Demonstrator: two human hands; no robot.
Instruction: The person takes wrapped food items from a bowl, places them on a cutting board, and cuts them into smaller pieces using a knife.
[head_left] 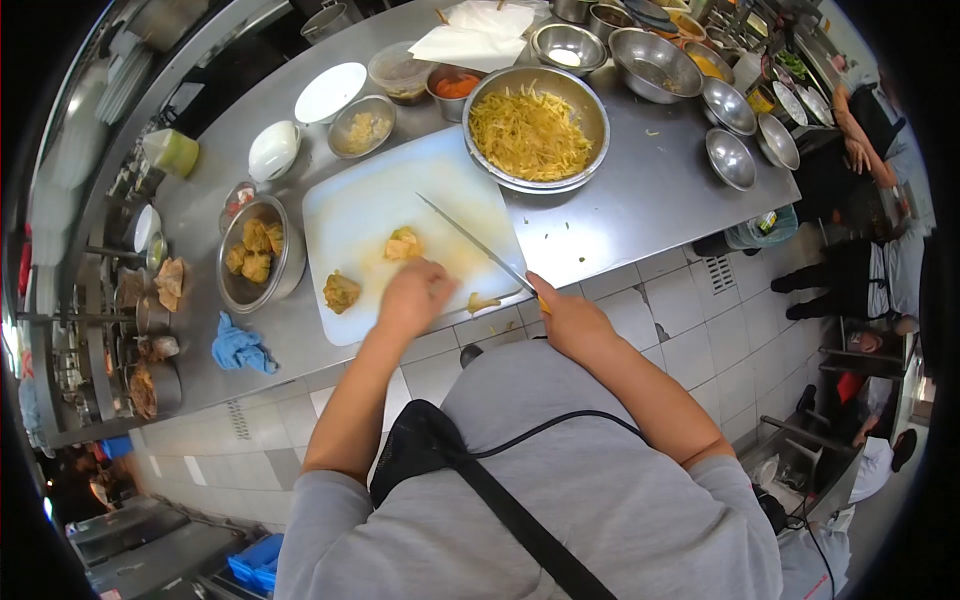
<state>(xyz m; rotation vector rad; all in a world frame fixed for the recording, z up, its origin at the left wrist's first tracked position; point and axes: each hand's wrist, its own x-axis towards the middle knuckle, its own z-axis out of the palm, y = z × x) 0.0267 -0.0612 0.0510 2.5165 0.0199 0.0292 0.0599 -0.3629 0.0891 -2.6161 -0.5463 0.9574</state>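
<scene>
My right hand [578, 328] is closed around the yellow handle of a long kitchen knife [470, 238], whose blade points away over the white cutting board [340, 205]. Over the board's near part is my left hand [415, 300], its fingers bent and smeared by motion; whether they hold anything cannot be made out. Just beyond it lies a pale yellow-green vegetable piece [403, 243]. A darker vegetable lump [341, 292] rests at the board's left side. Near the front edge, between my hands, sits a thin scrap [482, 301].
A large steel bowl of shredded yellow vegetable [530, 130] stands at the board's far right corner. Left of the board are a bowl of vegetable lumps [256, 250] and a blue cloth [240, 345]. Several steel bowls [655, 65] line the back right. Other people [870, 130] stand at right.
</scene>
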